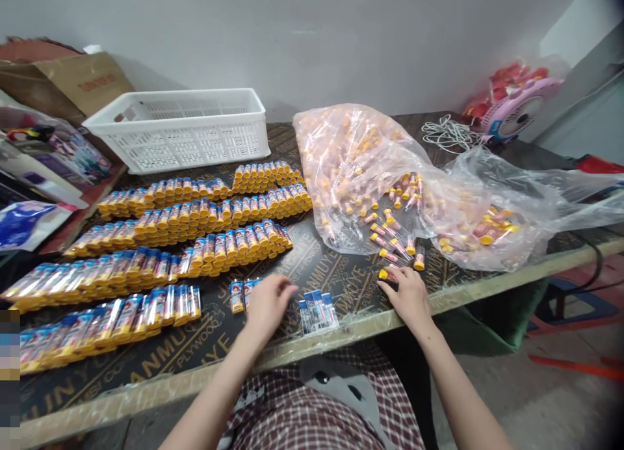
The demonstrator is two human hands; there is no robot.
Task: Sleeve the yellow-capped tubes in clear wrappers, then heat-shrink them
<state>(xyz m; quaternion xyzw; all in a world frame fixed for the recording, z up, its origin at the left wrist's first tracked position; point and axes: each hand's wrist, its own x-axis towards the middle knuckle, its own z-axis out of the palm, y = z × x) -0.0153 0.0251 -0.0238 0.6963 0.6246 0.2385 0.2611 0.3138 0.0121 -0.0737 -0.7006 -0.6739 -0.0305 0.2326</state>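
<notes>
- Nearest, a person's checked apron point(322, 401) stands against the pale front edge point(146, 401) of the table, whose dark top point(170, 361) bears printed lettering.
- The left hand point(270, 300) is over the near middle of the table, thumb and fingers drawn together; whether anything is pinched between them I cannot tell.
- The right hand point(409, 295), to the right near the front edge, grasps a yellow-capped tube point(383, 275) between thumb and fingers, its cap pointing left.
- Between the hands, a few flat printed sleeves point(318, 311) with blue ends lie fanned and overlapping near the edge.
- Just left of the left hand, a few wrapped tubes point(236, 297) lie side by side, partly hidden by that hand.
- Farther left, stacked rows of wrapped tubes point(166, 217), yellow at the near ends and blue at the far, run across the table one behind another.
- Beyond the right hand, loose yellow-capped tubes point(391, 234) lie scattered before the mouth of a clear plastic bag point(336, 151), which holds many more.
- At the far left, a white crate point(195, 138) stands behind the rows, beside a brown paper bag point(90, 79).
- At the far right, a coiled white cable point(451, 134) lies near a pink fan point(519, 112).
- Farthest, a pale wall point(302, 40).
</notes>
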